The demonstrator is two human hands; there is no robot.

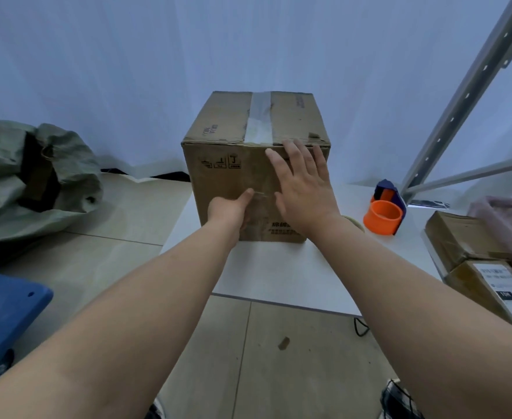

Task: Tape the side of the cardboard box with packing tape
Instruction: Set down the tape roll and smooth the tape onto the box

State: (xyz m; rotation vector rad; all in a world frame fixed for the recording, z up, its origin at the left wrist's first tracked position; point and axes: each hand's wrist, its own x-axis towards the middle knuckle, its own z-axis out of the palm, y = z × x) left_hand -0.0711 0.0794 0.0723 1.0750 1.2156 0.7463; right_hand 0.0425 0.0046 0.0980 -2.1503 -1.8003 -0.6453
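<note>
the cardboard box [248, 164] stands mid-frame on the white table [279, 276]; right hand [301, 189] lies flat and open on its near side, left hand [233, 211] curled there (contents unclear), tape dispenser [385, 211] right, nearer the right hand

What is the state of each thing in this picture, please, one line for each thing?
cardboard box: upright on the white table, closed, top seam taped.
left hand: fingers curled, thumb on the box's front.
right hand: open, flat on the box's front.
tape dispenser: set down on the table, right of the box, untouched.
green sack: open, on the floor.
small parcels: closed, stacked at the right.
</note>
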